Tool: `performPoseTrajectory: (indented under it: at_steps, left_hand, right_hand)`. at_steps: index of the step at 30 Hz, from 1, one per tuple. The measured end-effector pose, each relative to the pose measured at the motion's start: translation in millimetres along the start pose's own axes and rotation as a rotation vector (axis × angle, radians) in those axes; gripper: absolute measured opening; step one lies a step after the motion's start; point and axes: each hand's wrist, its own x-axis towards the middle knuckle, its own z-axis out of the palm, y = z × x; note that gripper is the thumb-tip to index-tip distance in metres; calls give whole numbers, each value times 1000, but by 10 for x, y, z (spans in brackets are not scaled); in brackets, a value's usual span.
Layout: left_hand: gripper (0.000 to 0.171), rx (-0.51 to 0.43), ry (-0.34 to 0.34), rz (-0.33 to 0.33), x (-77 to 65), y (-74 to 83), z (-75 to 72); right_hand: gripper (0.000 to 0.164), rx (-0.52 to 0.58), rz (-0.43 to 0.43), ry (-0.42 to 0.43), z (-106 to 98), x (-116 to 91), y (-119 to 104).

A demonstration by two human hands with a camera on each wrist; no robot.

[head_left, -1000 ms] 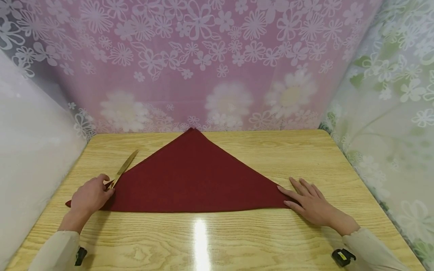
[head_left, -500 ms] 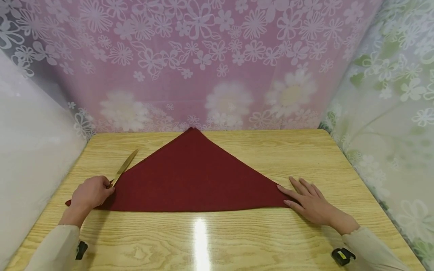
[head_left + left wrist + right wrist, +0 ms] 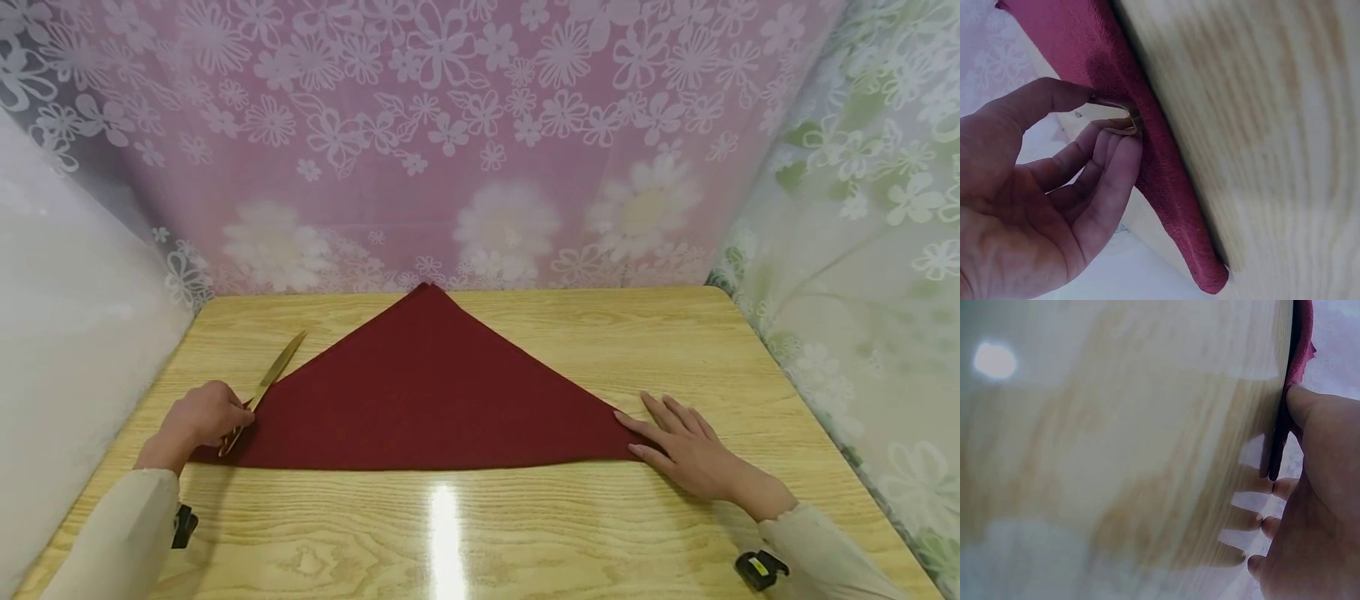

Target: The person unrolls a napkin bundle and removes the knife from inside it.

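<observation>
A dark red cloth [image 3: 420,392], folded into a triangle, lies flat with its peak toward the far edge. Near its left corner, my left hand [image 3: 206,414] grips a gold-coloured knife [image 3: 279,364] by the handle, its blade pointing away and resting at the cloth's left slanted edge. In the left wrist view, the thumb and fingers of the left hand [image 3: 1041,181] close around the thin, looped gold handle [image 3: 1129,115] over the red cloth [image 3: 1160,150]. At the right corner, my right hand [image 3: 693,458] lies with fingers spread, its thumb and forefinger touching the cloth.
The wooden table [image 3: 570,525] carries all of this. A pink flowered curtain [image 3: 480,150] hangs along its far edge, with a pale sheet [image 3: 75,333] on the left and a green-and-white flowered one [image 3: 855,275] on the right.
My left hand has shifted and turned around the handle, now uncovering its lower end, and the wrist has moved slightly farther away. The blade and my right hand stay put.
</observation>
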Motion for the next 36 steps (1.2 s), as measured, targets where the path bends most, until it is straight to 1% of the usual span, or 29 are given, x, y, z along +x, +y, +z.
performPoseTrajectory:
  at_steps: [2,5,7,11,15,18,22,26,32,36]
  left_hand:
    - [28,-49,-38,-35,17,16,-26]
    - [30,-70,-63,-63,40,57,-53]
    - [29,-49,-62,-65,41,96,-64]
    - [25,16,-36,-62,28,157,-55]
    - [25,38,-19,-67,32,170,-37]
    - [26,44,-22,-53,47,160,-31]
    - [22,40,-24,-35,60,135,-35]
    - [22,45,-12,-17,55,106,-32]
    - [23,50,29,16,34,59,-13]
    - [23,62,59,40,37,72,-16]
  right_hand:
    - [49,1,-1,4,-4,-6,0]
    - [48,-2,-2,9,-4,-9,-5]
    - [48,-4,-2,11,-1,-10,-6]
    - [48,-4,-5,10,13,-11,6]
    - [48,-7,-5,10,15,-15,18]
    - [48,-12,-6,12,11,-19,20]
    - [48,-15,-9,18,2,-21,13]
    - [48,-7,-7,13,-6,-20,3]
    - [48,2,1,1,-14,-16,0]
    - [49,2,11,-8,-18,-21,3]
